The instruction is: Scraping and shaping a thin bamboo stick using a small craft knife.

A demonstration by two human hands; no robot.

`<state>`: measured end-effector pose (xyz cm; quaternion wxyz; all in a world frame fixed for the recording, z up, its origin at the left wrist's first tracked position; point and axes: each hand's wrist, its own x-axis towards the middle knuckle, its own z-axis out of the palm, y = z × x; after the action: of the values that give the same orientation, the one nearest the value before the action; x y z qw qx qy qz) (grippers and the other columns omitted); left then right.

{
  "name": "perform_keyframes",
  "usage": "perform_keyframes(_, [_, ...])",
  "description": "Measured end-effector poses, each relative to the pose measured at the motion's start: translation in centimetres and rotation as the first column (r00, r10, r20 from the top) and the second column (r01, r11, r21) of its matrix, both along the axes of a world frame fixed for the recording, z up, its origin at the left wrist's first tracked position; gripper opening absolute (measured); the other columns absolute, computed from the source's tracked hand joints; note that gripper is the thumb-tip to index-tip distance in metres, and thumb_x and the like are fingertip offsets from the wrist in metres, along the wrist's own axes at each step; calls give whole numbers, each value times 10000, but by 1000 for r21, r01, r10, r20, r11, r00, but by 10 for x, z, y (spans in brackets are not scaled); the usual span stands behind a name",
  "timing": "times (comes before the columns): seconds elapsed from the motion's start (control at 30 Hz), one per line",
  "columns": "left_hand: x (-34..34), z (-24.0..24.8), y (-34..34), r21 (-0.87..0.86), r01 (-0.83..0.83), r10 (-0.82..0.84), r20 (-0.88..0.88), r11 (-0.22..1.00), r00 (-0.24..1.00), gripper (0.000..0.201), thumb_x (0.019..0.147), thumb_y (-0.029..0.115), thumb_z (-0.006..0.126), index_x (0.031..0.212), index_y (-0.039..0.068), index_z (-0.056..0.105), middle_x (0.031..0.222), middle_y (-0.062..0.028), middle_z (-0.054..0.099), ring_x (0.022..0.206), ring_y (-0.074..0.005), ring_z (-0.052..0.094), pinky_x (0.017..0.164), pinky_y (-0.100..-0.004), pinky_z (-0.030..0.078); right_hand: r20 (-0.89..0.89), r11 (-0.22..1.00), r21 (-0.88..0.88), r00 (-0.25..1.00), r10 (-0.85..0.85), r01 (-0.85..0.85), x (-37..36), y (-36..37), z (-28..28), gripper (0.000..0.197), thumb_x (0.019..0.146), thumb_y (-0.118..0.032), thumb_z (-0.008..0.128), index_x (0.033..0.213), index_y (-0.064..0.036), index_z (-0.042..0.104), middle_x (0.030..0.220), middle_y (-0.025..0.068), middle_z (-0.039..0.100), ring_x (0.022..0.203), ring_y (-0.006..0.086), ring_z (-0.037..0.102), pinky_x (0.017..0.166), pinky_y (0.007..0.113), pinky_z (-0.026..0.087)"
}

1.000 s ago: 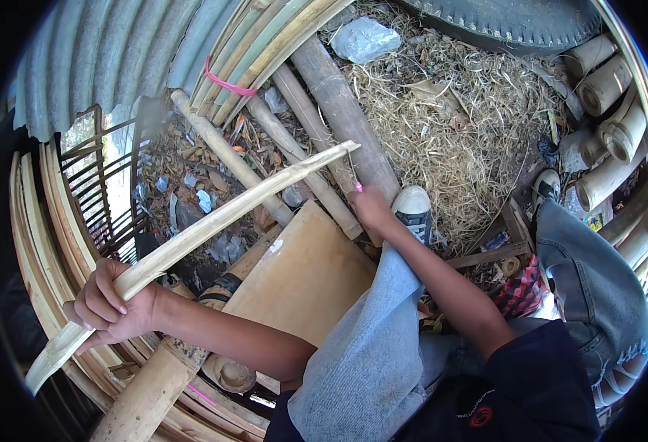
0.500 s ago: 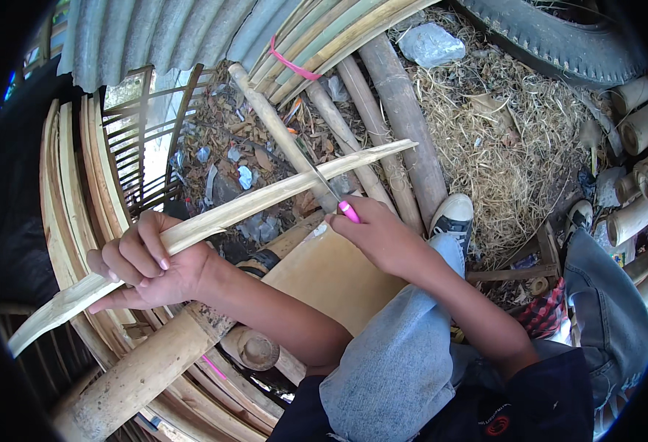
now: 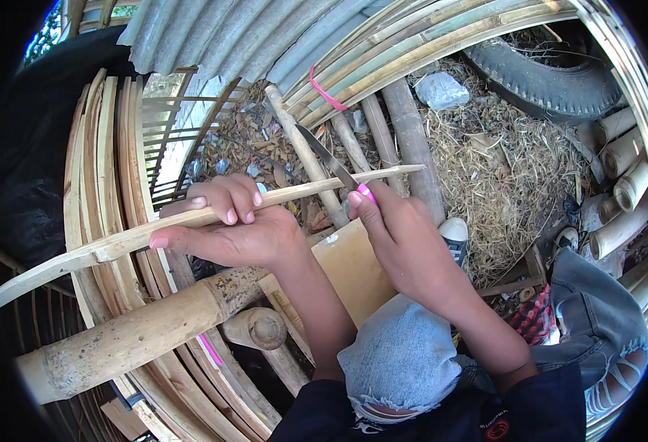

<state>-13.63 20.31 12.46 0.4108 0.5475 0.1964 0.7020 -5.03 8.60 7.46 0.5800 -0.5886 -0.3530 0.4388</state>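
Observation:
A long pale bamboo strip (image 3: 140, 237), tapering to a thin tip on the right, slants across the view from lower left to upper right. My left hand (image 3: 239, 225) grips it palm up, the fingers curled over it and the thumb lying along its near side. In my right hand (image 3: 405, 236) is a knife (image 3: 329, 158) with a pink band on its handle. The blade points up and left and crosses the strip near its thin end. Most of the handle is hidden inside my fist.
Split bamboo strips (image 3: 107, 184) lean at the left, beside a thick bamboo pole (image 3: 140, 328). Corrugated metal sheets (image 3: 221, 37) and a strip bundle with a pink tie (image 3: 324, 92) stand at the far side. An old tyre (image 3: 552, 85) and cut bamboo poles (image 3: 626, 191) lie right.
My left hand has shifted right and up with the strip, which now lies flatter. The knife has swung so its blade points more up, nearer the strip's tip. The whole view has shifted.

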Motion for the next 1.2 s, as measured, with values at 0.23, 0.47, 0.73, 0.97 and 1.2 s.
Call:
perform_keyframes(0.23, [-9,-4,-8,113,559,-569,92,822,817,555,867,609,366,710,76,372,433,5,346,295,-62,276,284,-188,265,188,985,-124,972,141,-119,-16,-7,15,304,930,-179,430,777,68,520,575,243,520,567,412,539,536,471,415])
perform_keyframes(0.47, [-22,-3,-2,104,853,-856,140,512,497,506,768,528,627,600,129,365,365,33,395,264,-13,307,287,-143,325,259,964,-231,946,194,-134,-12,-6,-9,341,917,-228,437,722,31,542,527,215,546,498,385,573,474,450,479])
perform_keyframes(0.73, [-24,-1,-1,118,860,-861,197,496,469,514,769,536,620,572,148,345,359,49,392,262,4,297,264,-143,321,234,971,-202,957,172,-125,-25,-9,-6,329,909,-237,459,712,18,526,473,174,528,451,353,569,429,421,471])
perform_keyframes(0.97, [-21,-2,-1,93,812,-814,154,576,560,527,766,577,594,585,159,327,366,63,385,272,8,308,268,-137,319,371,964,-239,906,203,-118,-29,-12,21,309,905,-238,471,748,21,528,496,162,539,453,339,566,434,431,457])
perform_keyframes(1.2, [-6,1,-2,72,848,-848,117,526,516,500,770,551,604,594,157,353,368,70,399,265,8,309,272,-135,324,367,965,-257,918,151,-56,-8,-10,-62,327,917,-241,439,785,43,537,574,234,565,568,406,590,538,478,486])
